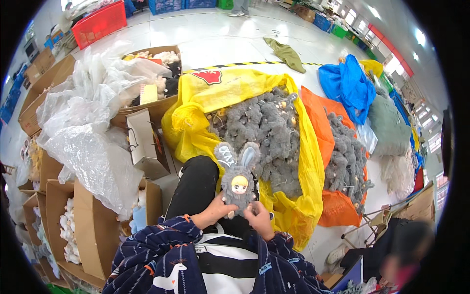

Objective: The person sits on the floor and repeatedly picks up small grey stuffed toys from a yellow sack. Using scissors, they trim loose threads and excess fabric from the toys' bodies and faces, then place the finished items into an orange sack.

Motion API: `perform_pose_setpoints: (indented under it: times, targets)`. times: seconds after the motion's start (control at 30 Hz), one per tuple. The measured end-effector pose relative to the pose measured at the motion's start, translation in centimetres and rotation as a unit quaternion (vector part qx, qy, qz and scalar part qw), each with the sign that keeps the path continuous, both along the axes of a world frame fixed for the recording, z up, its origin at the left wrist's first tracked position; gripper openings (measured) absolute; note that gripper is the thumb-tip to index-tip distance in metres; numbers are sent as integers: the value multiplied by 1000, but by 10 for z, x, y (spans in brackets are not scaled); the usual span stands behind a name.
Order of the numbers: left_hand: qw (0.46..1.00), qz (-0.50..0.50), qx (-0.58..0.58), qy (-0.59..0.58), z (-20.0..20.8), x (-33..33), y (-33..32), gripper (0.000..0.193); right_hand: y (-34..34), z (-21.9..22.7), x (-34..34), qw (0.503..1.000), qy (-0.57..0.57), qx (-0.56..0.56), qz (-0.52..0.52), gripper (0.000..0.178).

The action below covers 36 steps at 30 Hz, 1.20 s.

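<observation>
A grey plush bunny doll with long upright ears and a small blond-haired face sits upright above my lap, facing me. My left hand grips its lower left side, the thumb pressed near its foot. At its lower right side, the fingers of my right hand are curled in and pinch the plush close to the other foot. Just beyond the doll lies a yellow woven sack, spread wide and filled with many similar grey plush dolls.
To the right, an orange sack holds more grey plush. Cardboard boxes and clear plastic sheeting crowd my left. A blue bag lies far right. Another person sits at lower right; a red crate stands far left.
</observation>
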<state>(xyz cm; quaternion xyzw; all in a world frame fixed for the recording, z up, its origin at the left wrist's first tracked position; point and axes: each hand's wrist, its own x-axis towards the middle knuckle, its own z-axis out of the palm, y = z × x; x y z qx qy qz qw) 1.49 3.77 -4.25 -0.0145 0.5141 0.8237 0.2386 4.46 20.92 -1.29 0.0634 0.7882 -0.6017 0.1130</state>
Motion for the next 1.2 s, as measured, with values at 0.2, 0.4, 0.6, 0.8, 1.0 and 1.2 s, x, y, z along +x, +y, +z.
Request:
perform_pose_setpoints:
  times: [0.2, 0.4, 0.6, 0.8, 1.0, 1.2]
  targets:
    - [999, 36, 29, -28, 9, 1, 2, 51, 1, -7, -5, 858, -285, -404, -141, 11]
    - [990, 8, 138, -11, 48, -8, -7, 41, -13, 30, -8, 954, -91, -280, -52, 8]
    - [982, 95, 160, 32, 78, -5, -17, 48, -18, 33, -14, 846, 441, 273, 124, 20]
    - [959, 133, 234, -83, 59, -15, -16, 41, -17, 31, -3, 911, 347, 134, 178, 19]
    - [978, 146, 148, -26, 59, -13, -9, 40, -15, 71, 2, 929, 343, 129, 46, 20]
    - [984, 161, 68, 40, 45, -14, -7, 48, -20, 51, -15, 836, 446, 294, 124, 19]
